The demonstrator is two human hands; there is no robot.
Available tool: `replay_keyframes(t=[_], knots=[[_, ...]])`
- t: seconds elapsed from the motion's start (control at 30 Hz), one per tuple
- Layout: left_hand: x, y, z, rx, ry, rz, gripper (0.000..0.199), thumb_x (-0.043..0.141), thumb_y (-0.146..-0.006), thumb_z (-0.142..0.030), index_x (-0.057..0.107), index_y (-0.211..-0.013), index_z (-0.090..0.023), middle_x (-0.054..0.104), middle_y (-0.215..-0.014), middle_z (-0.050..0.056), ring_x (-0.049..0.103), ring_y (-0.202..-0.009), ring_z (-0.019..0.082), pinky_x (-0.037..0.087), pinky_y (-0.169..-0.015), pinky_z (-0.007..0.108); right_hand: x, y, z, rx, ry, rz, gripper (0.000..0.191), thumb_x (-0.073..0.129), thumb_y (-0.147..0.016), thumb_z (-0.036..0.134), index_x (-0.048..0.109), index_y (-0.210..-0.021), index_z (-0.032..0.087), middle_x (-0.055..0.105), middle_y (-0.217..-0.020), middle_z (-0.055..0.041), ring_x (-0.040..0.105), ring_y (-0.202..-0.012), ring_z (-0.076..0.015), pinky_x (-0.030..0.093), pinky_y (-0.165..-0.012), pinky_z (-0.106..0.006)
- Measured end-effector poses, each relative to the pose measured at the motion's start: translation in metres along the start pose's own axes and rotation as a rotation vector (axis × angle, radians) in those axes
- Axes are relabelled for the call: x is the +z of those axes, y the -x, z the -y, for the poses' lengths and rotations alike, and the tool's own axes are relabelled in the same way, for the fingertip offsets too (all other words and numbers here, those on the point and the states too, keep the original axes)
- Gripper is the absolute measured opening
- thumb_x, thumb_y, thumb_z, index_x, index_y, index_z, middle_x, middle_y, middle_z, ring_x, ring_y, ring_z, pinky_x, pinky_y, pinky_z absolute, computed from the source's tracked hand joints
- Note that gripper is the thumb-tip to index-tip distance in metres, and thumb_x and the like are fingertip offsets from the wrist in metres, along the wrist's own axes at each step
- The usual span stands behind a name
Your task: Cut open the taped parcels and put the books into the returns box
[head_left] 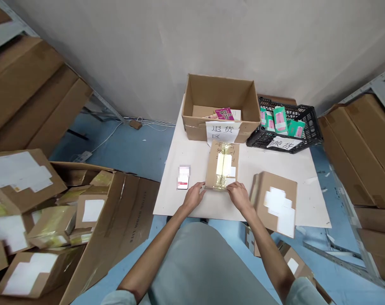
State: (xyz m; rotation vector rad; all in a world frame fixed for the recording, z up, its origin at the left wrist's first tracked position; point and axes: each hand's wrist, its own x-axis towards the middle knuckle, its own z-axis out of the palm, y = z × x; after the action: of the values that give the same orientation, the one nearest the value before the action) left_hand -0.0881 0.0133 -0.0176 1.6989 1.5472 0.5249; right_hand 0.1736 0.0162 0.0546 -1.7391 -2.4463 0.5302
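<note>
A taped cardboard box lies on the white table in front of me, with yellowish clear tape and white labels along its top. My left hand is closed at its near left corner, fingertips against the cardboard. At the near right edge, my right hand grips the box with bent fingers, partly covering the tape end. To the left of the box lies a phone with a lit screen. Another cardboard box with white labels sits just right of my right forearm, at the table's front edge.
At the table's back stand an open carton holding a few small packs and a black crate with several green-and-pink packs. A large carton full of parcels is on my left. Shelves with boxes flank the table.
</note>
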Motion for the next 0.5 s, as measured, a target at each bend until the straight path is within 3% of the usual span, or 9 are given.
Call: replay_keyframes(t=[0.13,0.23,0.4,0.5], knots=[[-0.025,0.033,0.034,-0.024,0.059,-0.005,0.04,0.063,-0.099,-0.026,0.071,-0.138,-0.022,0.076,-0.137,0.011,0.079,-0.106,0.028,0.067,-0.095,0.044,0.013,-0.013,0.042,0.024,0.044,-0.091,0.024,0.059,-0.109,0.019,0.081,-0.118,0.02,0.081,-0.123,-0.0137,0.071,-0.116,-0.0315,0.054,-0.099,-0.043],[-0.066,0.058,0.07,-0.022,0.136,-0.105,0.042,0.061,-0.101,-0.031,0.07,-0.141,-0.022,0.074,-0.142,0.012,0.078,-0.112,0.027,0.067,-0.097,0.042,0.021,-0.043,0.095,-0.061,0.004,-0.131,0.03,0.053,-0.113,0.025,0.079,-0.127,0.021,0.08,-0.126,-0.0142,0.071,-0.12,-0.0315,0.055,-0.103,-0.044],[-0.173,0.109,0.152,-0.086,0.211,-0.343,0.042,0.06,-0.103,-0.039,0.07,-0.14,-0.023,0.073,-0.143,0.011,0.079,-0.107,0.025,0.067,-0.099,0.043,0.06,-0.106,0.224,-0.24,-0.07,-0.084,0.036,0.049,-0.114,0.031,0.078,-0.132,0.02,0.08,-0.129,-0.015,0.071,-0.121,-0.0325,0.056,-0.103,-0.047],[-0.244,0.151,0.21,-0.158,0.227,-0.514,0.042,0.059,-0.103,-0.04,0.07,-0.14,-0.023,0.073,-0.142,0.012,0.077,-0.116,0.027,0.066,-0.102,0.044,0.095,-0.143,0.314,-0.371,-0.115,-0.033,0.035,0.049,-0.115,0.033,0.079,-0.13,0.021,0.08,-0.128,-0.0141,0.071,-0.121,-0.0324,0.056,-0.104,-0.047]])
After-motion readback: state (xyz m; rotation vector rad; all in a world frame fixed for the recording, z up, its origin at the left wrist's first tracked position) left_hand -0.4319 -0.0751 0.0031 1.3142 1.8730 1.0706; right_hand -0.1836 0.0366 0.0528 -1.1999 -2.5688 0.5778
